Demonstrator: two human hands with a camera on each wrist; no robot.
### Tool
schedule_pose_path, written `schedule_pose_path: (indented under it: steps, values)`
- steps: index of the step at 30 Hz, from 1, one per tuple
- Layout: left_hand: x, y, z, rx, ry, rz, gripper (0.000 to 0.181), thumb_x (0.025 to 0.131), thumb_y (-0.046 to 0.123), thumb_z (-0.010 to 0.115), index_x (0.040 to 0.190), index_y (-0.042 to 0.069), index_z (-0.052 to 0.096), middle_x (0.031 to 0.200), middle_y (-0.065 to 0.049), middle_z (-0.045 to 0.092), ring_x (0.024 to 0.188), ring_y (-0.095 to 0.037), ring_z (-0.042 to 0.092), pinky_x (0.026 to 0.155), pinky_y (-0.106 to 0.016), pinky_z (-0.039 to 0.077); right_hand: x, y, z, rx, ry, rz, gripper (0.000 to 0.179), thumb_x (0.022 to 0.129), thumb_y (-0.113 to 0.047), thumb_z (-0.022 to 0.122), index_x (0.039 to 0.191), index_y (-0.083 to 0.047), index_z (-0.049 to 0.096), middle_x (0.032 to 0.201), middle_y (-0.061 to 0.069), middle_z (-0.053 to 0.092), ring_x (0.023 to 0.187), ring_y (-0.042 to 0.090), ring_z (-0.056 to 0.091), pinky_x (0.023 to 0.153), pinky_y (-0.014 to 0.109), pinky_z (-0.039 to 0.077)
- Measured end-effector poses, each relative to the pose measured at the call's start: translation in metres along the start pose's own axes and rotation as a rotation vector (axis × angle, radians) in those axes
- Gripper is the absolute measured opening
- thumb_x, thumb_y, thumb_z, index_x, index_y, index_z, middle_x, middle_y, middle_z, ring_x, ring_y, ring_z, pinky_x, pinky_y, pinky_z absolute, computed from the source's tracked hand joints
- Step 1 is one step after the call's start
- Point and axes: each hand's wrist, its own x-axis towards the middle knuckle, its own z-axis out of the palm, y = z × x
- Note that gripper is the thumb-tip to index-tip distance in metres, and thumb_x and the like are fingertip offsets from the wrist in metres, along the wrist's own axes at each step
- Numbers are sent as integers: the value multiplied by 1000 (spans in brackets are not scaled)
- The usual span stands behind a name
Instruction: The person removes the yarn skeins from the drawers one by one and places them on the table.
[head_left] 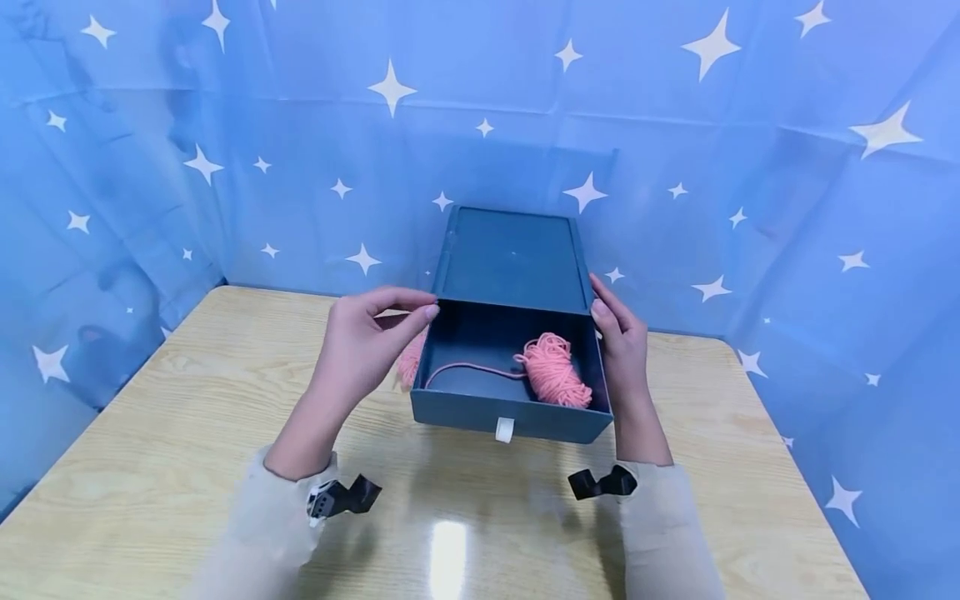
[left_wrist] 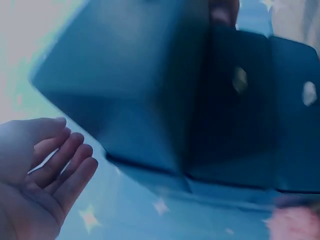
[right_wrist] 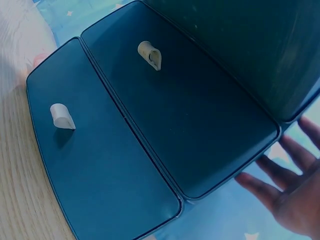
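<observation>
A dark blue drawer box (head_left: 513, 258) stands on the table, its top drawer (head_left: 480, 408) pulled out toward me. Inside that drawer a ball of pink yarn (head_left: 555, 371) lies at the right, with one strand running left. My left hand (head_left: 360, 342) is at the left side, thumb and index fingertips close to the box's front corner; in the left wrist view its loosely bent fingers are apart from the box. My right hand (head_left: 622, 337) rests against the right side, its fingertips touching the edge in the right wrist view. Two closed drawers (right_wrist: 190, 120) with white loop tabs show below.
More pink yarn (head_left: 409, 362) shows beside the box's left side, partly hidden by it. A wooden table (head_left: 187, 450) lies under everything. Behind hangs a blue cloth (head_left: 300, 133) with white stars. Black wrist cameras (head_left: 348, 496) sit on both sleeves.
</observation>
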Motion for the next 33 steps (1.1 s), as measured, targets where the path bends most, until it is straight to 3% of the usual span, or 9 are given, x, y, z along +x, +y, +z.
schedule_pose_path:
  steps: [4, 8, 11, 14, 18, 24, 30, 33]
  values:
    - [8, 30, 4, 41, -149, 266, 11, 90, 9, 76, 100, 10, 80, 98, -3, 78, 89, -8, 71, 80, -25, 60, 0, -1, 0, -5, -9, 6, 44, 103, -29, 51, 147, -25, 54, 154, 2, 52, 136, 21, 54, 99, 22, 54]
    - [22, 50, 9, 165, -386, 474, 13, 91, 9, 75, 103, 10, 79, 100, -2, 78, 92, -10, 71, 80, -32, 59, -1, 0, 0, -24, -5, 23, 44, 103, -30, 51, 147, -26, 54, 155, 1, 51, 138, 22, 53, 106, 32, 51]
    - [32, 64, 17, 267, -584, 527, 17, 93, 12, 73, 109, 9, 78, 107, -3, 77, 101, -14, 72, 88, -31, 58, -1, 1, -1, -31, -1, 29, 44, 103, -31, 51, 147, -27, 55, 155, 0, 51, 141, 23, 50, 114, 47, 44]
    - [40, 74, 29, 378, -764, 518, 20, 96, 12, 69, 115, 9, 76, 113, -3, 76, 106, -16, 71, 94, -29, 57, 0, 1, -1, -27, -7, 28, 44, 103, -32, 51, 147, -27, 55, 156, -1, 50, 143, 24, 48, 117, 56, 38]
    - [49, 80, 49, 500, -937, 512, 24, 98, 12, 66, 121, 11, 74, 121, -2, 73, 113, -14, 69, 98, -26, 54, 1, 1, -2, -26, -14, 33, 44, 104, -33, 51, 147, -29, 54, 156, -1, 50, 142, 23, 48, 116, 51, 42]
    - [55, 77, 72, 560, -1065, 539, 28, 95, 20, 71, 123, 19, 73, 123, 6, 72, 113, -6, 66, 99, -22, 52, 2, 1, -2, -10, -18, 33, 43, 104, -34, 51, 147, -29, 54, 156, -2, 49, 139, 22, 51, 100, 21, 52]
    - [57, 73, 82, 633, -1089, 549, 34, 96, 15, 70, 128, 23, 70, 127, 7, 70, 115, -7, 64, 101, -26, 52, 2, 2, -2, -5, -23, 29, 43, 104, -33, 51, 147, -29, 54, 157, -3, 49, 141, 22, 50, 102, 23, 52]
    - [58, 72, 83, 690, -1071, 560, 38, 95, 16, 71, 132, 23, 68, 120, 6, 69, 103, -9, 63, 92, -26, 53, 2, 1, -3, -11, -28, 27, 44, 104, -33, 51, 147, -29, 54, 157, -3, 49, 140, 23, 50, 103, 26, 52]
